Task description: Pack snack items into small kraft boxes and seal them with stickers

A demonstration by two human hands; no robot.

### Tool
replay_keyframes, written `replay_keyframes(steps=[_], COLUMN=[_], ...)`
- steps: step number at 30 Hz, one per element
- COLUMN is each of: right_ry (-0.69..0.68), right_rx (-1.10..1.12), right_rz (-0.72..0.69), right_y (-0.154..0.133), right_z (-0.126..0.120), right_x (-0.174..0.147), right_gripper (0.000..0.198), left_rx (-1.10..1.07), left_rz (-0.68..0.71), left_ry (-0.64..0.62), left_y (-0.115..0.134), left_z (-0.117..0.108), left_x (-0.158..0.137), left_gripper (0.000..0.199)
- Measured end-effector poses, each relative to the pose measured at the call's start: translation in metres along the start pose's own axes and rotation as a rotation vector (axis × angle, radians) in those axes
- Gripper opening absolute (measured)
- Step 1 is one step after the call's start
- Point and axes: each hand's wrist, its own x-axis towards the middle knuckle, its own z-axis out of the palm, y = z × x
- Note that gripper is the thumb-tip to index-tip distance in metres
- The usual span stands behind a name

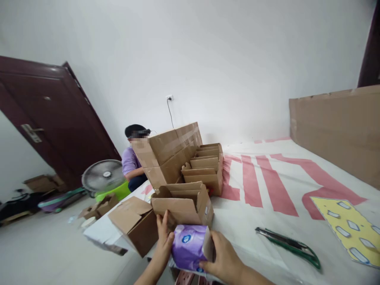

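Note:
My right hand (222, 253) grips the right side of a purple plastic-wrapped pack (187, 247) with a round blue logo, possibly tissues. My left hand (162, 239) is at the pack's left edge, thumb close against it. Its fingers stretch up onto the front of an open cardboard box (175, 209), which stands right behind the pack. The inside of that box is mostly hidden by its flaps. Left of it leans another brown carton (133, 221), its top flaps partly raised.
Several open boxes (204, 174) line up behind, beside stacked cartons (175, 148). A green utility knife (289, 245) and a yellow sheet with stickers (347, 225) lie on the covered table (237, 213). A person in purple (130, 160) crouches beyond, near a fan (103, 176).

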Motion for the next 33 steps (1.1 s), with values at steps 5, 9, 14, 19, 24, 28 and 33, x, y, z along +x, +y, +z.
replay_keyframes(steps=[5,9,14,19,24,28,33], right_ry=[0.146,0.216,0.298,0.205,0.271,0.302,0.329], right_rx=[-0.051,-0.056,-0.108,-0.057,-0.124,-0.137,-0.134], right_rz=[0.075,0.073,0.017,-0.004,0.023,0.02,0.017], right_y=[-0.003,0.0,0.011,0.017,0.016,0.028,0.04], right_z=[0.003,0.004,0.007,0.005,0.002,0.01,0.014], right_x=[0.002,0.003,0.007,0.007,0.007,0.014,0.022], right_gripper=[0.053,0.054,0.056,0.068,0.066,0.068,0.068], left_rx=[-0.008,-0.02,-0.033,-0.307,-0.318,-0.277,-0.278], left_rz=[-0.093,-0.137,-0.292,-0.397,-0.348,-0.341,-0.348], left_ry=[-0.09,-0.096,0.262,0.139,0.069,0.089,0.108], left_y=[0.015,0.018,0.011,0.011,0.007,0.001,-0.002], left_z=[0.021,0.022,0.002,0.008,0.025,0.033,0.052], left_x=[-0.007,-0.007,0.007,0.022,0.034,0.052,0.071], left_gripper=[0.082,0.073,0.068,0.08,0.08,0.073,0.072])
